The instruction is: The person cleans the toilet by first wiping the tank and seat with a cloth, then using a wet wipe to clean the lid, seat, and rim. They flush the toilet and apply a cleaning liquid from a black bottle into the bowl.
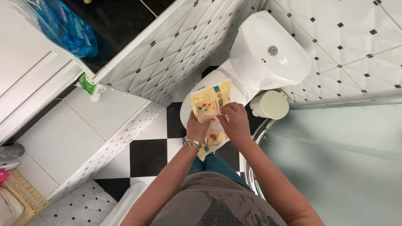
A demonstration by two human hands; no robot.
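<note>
I hold a yellow soft pack of wipes (208, 101) over the closed lid of a white toilet (259, 54). My left hand (197, 127), with a bracelet at the wrist, grips the pack from the left side. My right hand (234, 121) pinches at the pack's top face near its middle, where a white piece shows between the fingers. The pack's lower end sticks out below my hands.
A cream toilet brush holder (271, 104) stands right of the toilet. A frosted shower screen (335, 159) curves at right. A tiled ledge (159, 50) runs at left with a blue bag (63, 25) on it. Black and white floor tiles (146, 157) lie below. A wicker basket (21, 196) sits bottom left.
</note>
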